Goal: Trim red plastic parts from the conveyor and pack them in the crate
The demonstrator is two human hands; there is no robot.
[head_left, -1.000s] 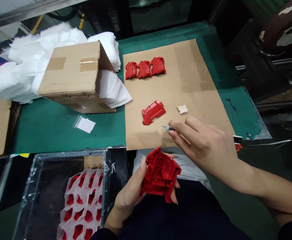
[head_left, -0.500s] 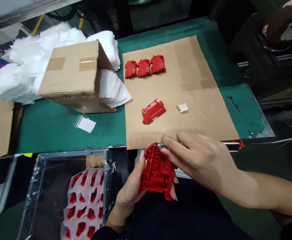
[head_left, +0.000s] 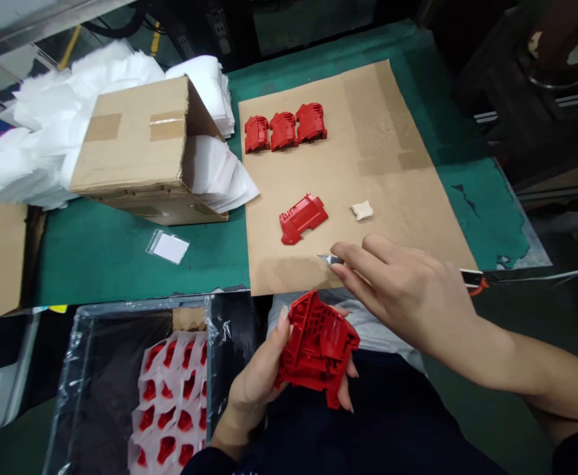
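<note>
A red molded plastic part (head_left: pixel 316 349), ribbed and hollow on the side facing me, is held in my left hand (head_left: pixel 259 369), thumb on its left edge and fingertips showing at its right. My right hand (head_left: pixel 402 297) is closed around a craft knife (head_left: pixel 332 259). The pointed blade sticks out to the left, above and apart from the part, over the edge of the brown paper. Most of the knife's handle is hidden in my fingers. Beyond my hands, another red plastic part (head_left: pixel 303 219) lies on the brown paper (head_left: pixel 348 171), left of a small crumpled cream-coloured piece (head_left: pixel 362 210).
Three red parts (head_left: pixel 284 130) stand in a row at the back. Left on the green table (head_left: pixel 96 257) are a cardboard box (head_left: pixel 130 138), white sheets (head_left: pixel 105 72) and a clear sleeve with a white card (head_left: pixel 170 247). Below, a plastic-lined bin (head_left: pixel 76 382) holds several wrapped red pieces.
The knife blade has come away from the part's upper edge, as my right hand moved up and slightly right. My left hand keeps the part, now a little lower and slightly turned.
</note>
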